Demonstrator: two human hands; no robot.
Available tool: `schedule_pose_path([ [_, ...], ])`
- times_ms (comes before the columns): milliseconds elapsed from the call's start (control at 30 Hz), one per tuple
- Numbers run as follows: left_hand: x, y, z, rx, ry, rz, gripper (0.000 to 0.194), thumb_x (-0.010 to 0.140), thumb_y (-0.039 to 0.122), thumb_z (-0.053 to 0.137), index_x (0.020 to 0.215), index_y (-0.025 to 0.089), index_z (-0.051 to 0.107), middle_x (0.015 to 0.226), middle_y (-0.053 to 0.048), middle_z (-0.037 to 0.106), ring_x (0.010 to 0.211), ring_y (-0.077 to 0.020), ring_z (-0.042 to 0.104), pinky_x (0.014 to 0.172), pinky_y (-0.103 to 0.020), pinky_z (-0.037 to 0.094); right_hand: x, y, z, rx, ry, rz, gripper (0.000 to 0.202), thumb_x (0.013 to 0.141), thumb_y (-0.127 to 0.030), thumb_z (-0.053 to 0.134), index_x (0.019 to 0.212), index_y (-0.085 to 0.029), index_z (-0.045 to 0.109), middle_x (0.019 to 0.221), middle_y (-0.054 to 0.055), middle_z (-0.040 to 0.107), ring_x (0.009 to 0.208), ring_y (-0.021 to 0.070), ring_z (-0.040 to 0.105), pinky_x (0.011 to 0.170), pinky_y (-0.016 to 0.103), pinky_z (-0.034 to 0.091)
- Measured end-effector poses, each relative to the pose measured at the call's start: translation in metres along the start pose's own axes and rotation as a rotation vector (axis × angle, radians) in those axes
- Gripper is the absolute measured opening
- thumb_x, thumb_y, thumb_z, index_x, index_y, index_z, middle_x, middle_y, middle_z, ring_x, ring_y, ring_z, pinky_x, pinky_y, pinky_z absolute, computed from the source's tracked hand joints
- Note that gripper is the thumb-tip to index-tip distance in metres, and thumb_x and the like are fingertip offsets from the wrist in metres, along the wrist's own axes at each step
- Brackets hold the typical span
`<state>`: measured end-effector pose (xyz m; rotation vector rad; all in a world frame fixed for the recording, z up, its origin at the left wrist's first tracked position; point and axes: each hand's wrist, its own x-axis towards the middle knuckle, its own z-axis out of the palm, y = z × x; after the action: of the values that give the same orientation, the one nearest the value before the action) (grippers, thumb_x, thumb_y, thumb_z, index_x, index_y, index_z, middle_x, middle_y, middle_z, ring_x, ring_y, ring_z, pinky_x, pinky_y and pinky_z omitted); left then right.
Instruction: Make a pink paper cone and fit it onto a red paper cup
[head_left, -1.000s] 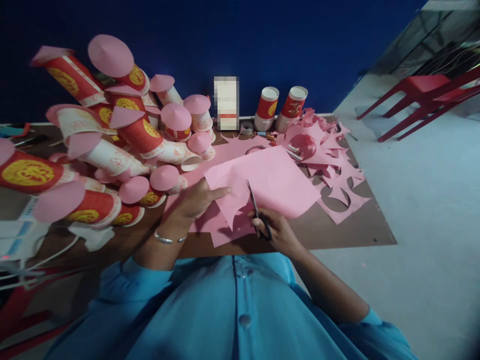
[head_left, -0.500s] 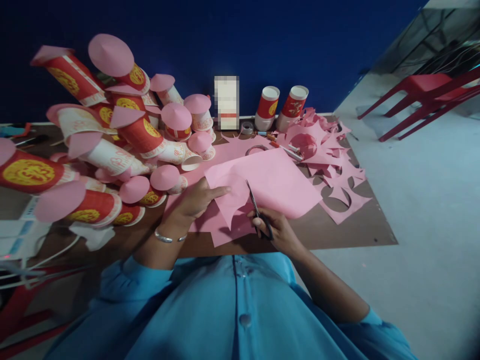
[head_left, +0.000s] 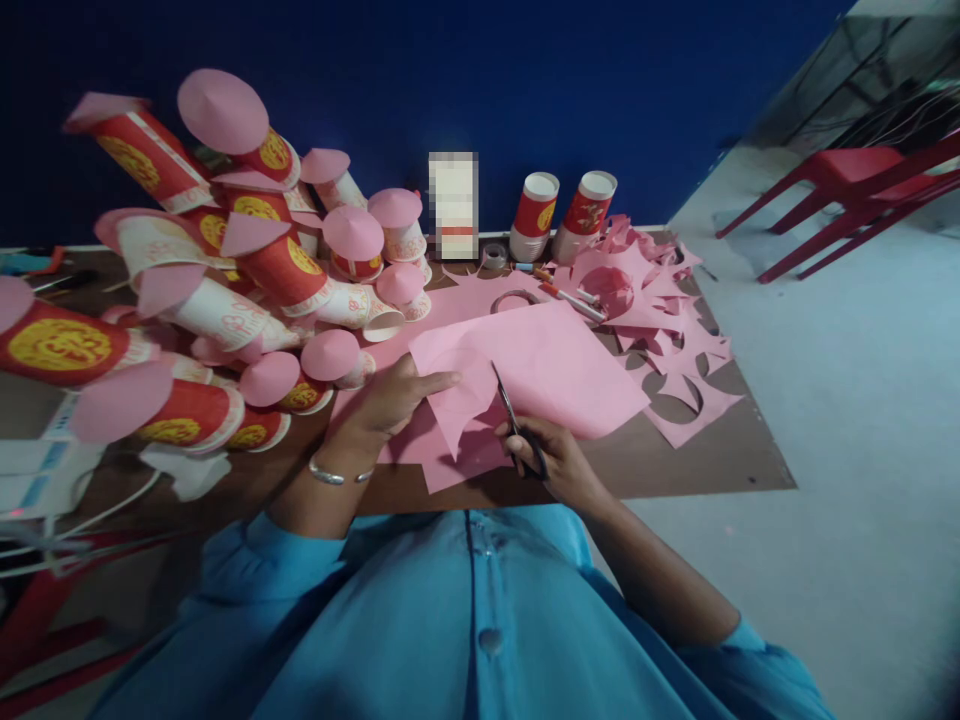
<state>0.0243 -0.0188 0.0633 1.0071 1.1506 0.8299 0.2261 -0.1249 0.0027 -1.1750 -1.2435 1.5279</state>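
My left hand grips the left edge of a sheet of pink paper, index finger stretched over its top and the other fingers underneath. Closed around the handles of black-handled scissors, my right hand is at the sheet's front edge. The scissor blades lie in the paper along a curved cut, beside a faintly marked round shape. A pointed flap of cut paper hangs down between the hands. More pink paper lies flat on the table below.
Paper cups with pink cone tops crowd the left side. Two stacks of red and white cups stand at the back. Pink paper scraps, markers and tape rolls lie right of centre. A red plastic stool is beyond.
The sheet has shifted very slightly, its right corner a little farther right and the hanging flap a little left. Both hands and the scissors stay almost in place.
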Motion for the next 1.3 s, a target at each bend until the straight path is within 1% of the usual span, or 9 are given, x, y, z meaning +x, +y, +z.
schedule_pose_path([
  [100, -0.001, 0.001, 0.001, -0.021, 0.027, -0.021, 0.044, 0.05, 0.011, 0.089, 0.065, 0.022, 0.049, 0.055, 0.009, 0.047, 0.083, -0.0208, 0.064, 0.078, -0.03, 0.056, 0.0, 0.001, 0.0, -0.007, 0.002, 0.002, 0.058, 0.089, -0.073, 0.067, 0.099, -0.016, 0.068, 0.066, -0.003, 0.053, 0.055, 0.0103, 0.049, 0.052, 0.023, 0.041],
  [300, 0.001, 0.003, -0.001, -0.033, 0.006, -0.029, 0.052, 0.048, 0.009, 0.087, 0.059, 0.024, 0.039, 0.052, 0.008, 0.042, 0.084, -0.0221, 0.063, 0.076, -0.03, 0.055, 0.0, 0.001, -0.001, 0.004, -0.001, 0.007, 0.056, 0.089, -0.071, 0.068, 0.099, -0.016, 0.068, 0.066, -0.003, 0.053, 0.054, 0.0098, 0.049, 0.051, 0.023, 0.04],
  [567, 0.002, 0.001, -0.003, -0.005, -0.035, -0.013, 0.041, 0.052, 0.014, 0.088, 0.064, 0.023, 0.05, 0.061, 0.005, 0.057, 0.087, -0.0239, 0.065, 0.08, -0.033, 0.055, -0.001, 0.0, -0.001, -0.007, 0.005, 0.025, 0.057, 0.088, -0.071, 0.069, 0.097, -0.015, 0.069, 0.064, -0.003, 0.052, 0.054, 0.0096, 0.048, 0.05, 0.023, 0.038],
  [733, 0.003, -0.002, -0.003, -0.002, 0.018, -0.015, 0.041, 0.051, 0.012, 0.088, 0.066, 0.023, 0.051, 0.058, 0.006, 0.053, 0.087, -0.0238, 0.064, 0.08, -0.033, 0.054, -0.001, -0.001, -0.002, 0.006, 0.011, 0.03, 0.058, 0.086, -0.072, 0.07, 0.098, -0.015, 0.069, 0.064, -0.004, 0.051, 0.054, 0.0097, 0.047, 0.051, 0.023, 0.038],
  [900, 0.005, -0.002, -0.001, 0.023, 0.024, 0.002, 0.042, 0.051, 0.016, 0.089, 0.066, 0.024, 0.051, 0.057, 0.006, 0.052, 0.082, -0.0237, 0.063, 0.075, -0.033, 0.054, -0.002, -0.004, -0.002, 0.073, -0.009, 0.052, 0.06, 0.086, -0.072, 0.071, 0.101, -0.015, 0.071, 0.068, -0.003, 0.054, 0.055, 0.0095, 0.049, 0.053, 0.023, 0.04],
  [1000, 0.004, 0.005, 0.002, 0.065, 0.006, 0.024, 0.045, 0.051, 0.019, 0.091, 0.062, 0.024, 0.047, 0.056, 0.005, 0.052, 0.082, -0.024, 0.062, 0.076, -0.034, 0.054, -0.003, -0.006, -0.003, 0.165, 0.0, 0.082, 0.055, 0.086, -0.069, 0.073, 0.103, -0.016, 0.072, 0.074, -0.001, 0.058, 0.055, 0.0083, 0.048, 0.053, 0.023, 0.04],
  [1133, 0.004, 0.012, 0.006, 0.094, -0.05, 0.033, 0.043, 0.052, 0.023, 0.093, 0.064, 0.023, 0.051, 0.059, 0.004, 0.056, 0.079, -0.0223, 0.062, 0.076, -0.033, 0.054, -0.004, -0.012, -0.007, 0.198, -0.003, 0.112, 0.053, 0.085, -0.065, 0.077, 0.103, -0.016, 0.072, 0.075, -0.001, 0.059, 0.056, 0.0083, 0.049, 0.053, 0.024, 0.04],
  [1200, 0.006, 0.009, 0.004, 0.085, -0.062, 0.014, 0.044, 0.052, 0.025, 0.094, 0.066, 0.022, 0.053, 0.061, 0.004, 0.057, 0.078, -0.0222, 0.063, 0.075, -0.033, 0.054, -0.003, -0.016, -0.011, 0.176, -0.008, 0.117, 0.054, 0.084, -0.065, 0.077, 0.105, -0.016, 0.072, 0.075, -0.002, 0.059, 0.056, 0.0084, 0.049, 0.054, 0.023, 0.04],
  [1300, 0.012, -0.004, -0.003, 0.079, 0.021, -0.029, 0.045, 0.051, 0.028, 0.095, 0.07, 0.022, 0.055, 0.066, 0.004, 0.059, 0.081, -0.0222, 0.065, 0.072, -0.031, 0.054, -0.002, -0.021, -0.016, 0.13, -0.029, 0.105, 0.055, 0.085, -0.065, 0.077, 0.106, -0.015, 0.072, 0.077, -0.001, 0.06, 0.059, 0.0096, 0.051, 0.055, 0.024, 0.041],
])
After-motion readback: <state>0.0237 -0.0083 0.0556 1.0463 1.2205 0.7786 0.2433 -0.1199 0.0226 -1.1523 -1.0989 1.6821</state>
